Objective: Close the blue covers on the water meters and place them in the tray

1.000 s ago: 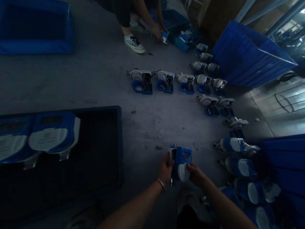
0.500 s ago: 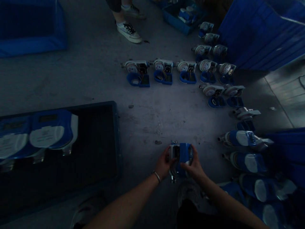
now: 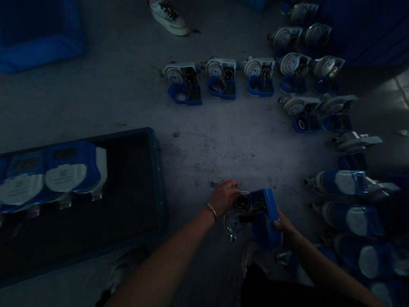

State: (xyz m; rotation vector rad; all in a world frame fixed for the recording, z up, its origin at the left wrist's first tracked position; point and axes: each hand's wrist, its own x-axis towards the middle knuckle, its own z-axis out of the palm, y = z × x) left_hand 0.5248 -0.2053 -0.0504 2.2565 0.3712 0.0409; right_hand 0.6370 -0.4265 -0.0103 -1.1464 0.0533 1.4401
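The left hand [image 3: 223, 197] grips the round grey metal water meter body [image 3: 234, 221]. The right hand [image 3: 285, 226] clasps its blue plastic cover [image 3: 265, 217], held open just beside the left hand. Risk: the thin wires [image 3: 252, 208] between them could tear if the cover is pulled wider. Dim light obscures interior detail.

The left hand [image 3: 223, 196] covers part of the held meter [image 3: 235, 221] (dial unreadable); the top edge crops a shoe [image 3: 168, 16].

Head-worn view, steeply down onto dim floor [image 3: 128, 85], seemingly close above left hand [image 3: 223, 197] and right hand [image 3: 285, 226]
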